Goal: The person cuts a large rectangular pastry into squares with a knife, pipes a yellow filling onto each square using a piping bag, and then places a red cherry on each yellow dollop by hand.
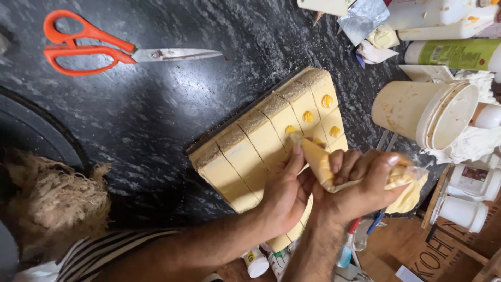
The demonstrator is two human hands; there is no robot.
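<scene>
Right hand (360, 190): fist wrapped tight round the upper part of a clear piping bag (334, 169) filled with yellow cream; the bag's twisted tail sticks out past the thumb side.
Left hand (286, 190): just beside the right hand, touching it, fingers nearly together and pinched lightly on the bag's narrow lower end, index finger lying along it toward the tip.
Piping bag tip: ahead of the left hand's fingertips, down on the top of the cake.
Cake (261, 141): a pale yellow slab under and ahead of both hands, scored into squares, with a crumb band along the far edge, sitting on a dark board.
Rosettes (308, 116): small yellow swirls on the squares just beyond the fingertips; four are plain to see, one more sits at the bag tip.
Worktop (156, 115): dark speckled stone carrying the cake.
Scissors (104, 44): orange-handled, shut, well apart from the hands, beyond the left hand.
Tub (422, 112): cream-smeared white bucket tipped on its side, near the right hand, on its far outer side.
Bottles (449, 31): white and green containers lying beyond the tub.
Sleeve (99, 256): striped cloth on the left arm.
</scene>
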